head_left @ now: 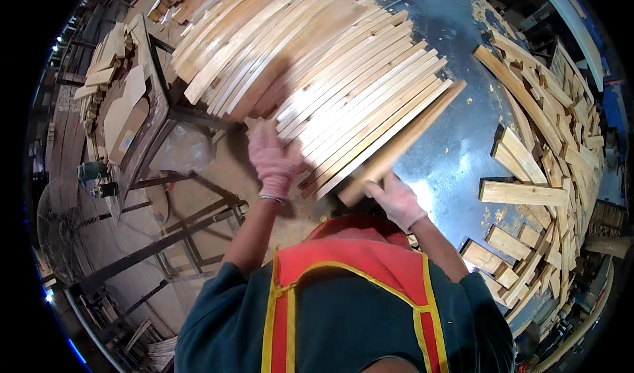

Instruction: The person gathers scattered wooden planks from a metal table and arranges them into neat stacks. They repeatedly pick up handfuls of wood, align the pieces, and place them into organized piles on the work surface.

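My right hand, in a pale pink work glove, grips the near end of a wooden strip. That strip is smeared by motion and lies at the right side of a row of light wooden strips set side by side on the metal tabletop. My left hand, gloved in pink, is by the near left ends of the row. Its thumb stands apart from the fingers, and nothing shows in its grasp. Whether its fingertips touch the wood, I cannot tell.
A heap of loose wooden pieces covers the right side of the blue-grey metal table. To the left stand a dark metal frame, a fan and another wood stack. Sawdust lies scattered about.
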`<move>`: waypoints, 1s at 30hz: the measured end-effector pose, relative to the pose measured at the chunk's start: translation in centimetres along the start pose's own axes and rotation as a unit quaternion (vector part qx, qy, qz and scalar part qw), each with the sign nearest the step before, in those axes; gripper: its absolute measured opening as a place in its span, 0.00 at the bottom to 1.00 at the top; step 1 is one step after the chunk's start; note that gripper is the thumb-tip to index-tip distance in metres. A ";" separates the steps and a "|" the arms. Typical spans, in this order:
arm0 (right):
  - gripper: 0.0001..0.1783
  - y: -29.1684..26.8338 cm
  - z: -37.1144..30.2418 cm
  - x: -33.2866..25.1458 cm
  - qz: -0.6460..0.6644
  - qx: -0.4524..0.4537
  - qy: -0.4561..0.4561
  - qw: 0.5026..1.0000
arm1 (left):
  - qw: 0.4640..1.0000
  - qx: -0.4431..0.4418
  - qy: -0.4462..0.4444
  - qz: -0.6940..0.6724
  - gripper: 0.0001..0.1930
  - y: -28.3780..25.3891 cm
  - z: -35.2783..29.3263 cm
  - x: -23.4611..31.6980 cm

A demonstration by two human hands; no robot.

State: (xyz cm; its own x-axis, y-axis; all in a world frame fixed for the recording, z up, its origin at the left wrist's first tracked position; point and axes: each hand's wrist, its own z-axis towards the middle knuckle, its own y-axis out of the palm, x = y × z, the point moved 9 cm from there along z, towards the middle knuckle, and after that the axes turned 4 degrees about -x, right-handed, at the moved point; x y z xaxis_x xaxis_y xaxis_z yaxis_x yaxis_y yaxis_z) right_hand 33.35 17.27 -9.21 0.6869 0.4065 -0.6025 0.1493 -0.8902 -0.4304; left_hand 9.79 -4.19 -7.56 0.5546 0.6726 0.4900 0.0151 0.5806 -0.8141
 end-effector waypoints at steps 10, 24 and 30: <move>0.36 -9.4 3.1 8.6 0.367 0.295 -0.020 0.882 | 0.613 -0.221 -0.449 -0.611 0.12 6.8 -9.6 1.9; 0.46 -18.0 7.1 11.9 0.226 0.163 0.083 0.957 | 0.877 -0.462 -0.132 -0.007 0.57 20.0 7.4 15.4; 0.45 -19.9 7.1 13.9 0.382 0.212 -0.016 0.899 | 0.888 -0.426 -0.152 -0.081 0.60 19.1 8.5 20.7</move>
State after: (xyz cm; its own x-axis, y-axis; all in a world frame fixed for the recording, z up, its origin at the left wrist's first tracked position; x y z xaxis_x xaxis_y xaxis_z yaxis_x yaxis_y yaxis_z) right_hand 34.93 42.11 -13.80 0.4516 -0.2795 -0.8473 -0.6476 -0.7559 -0.0958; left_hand 14.45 24.71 -10.29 0.2400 0.7795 0.5786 0.7706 0.2095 -0.6019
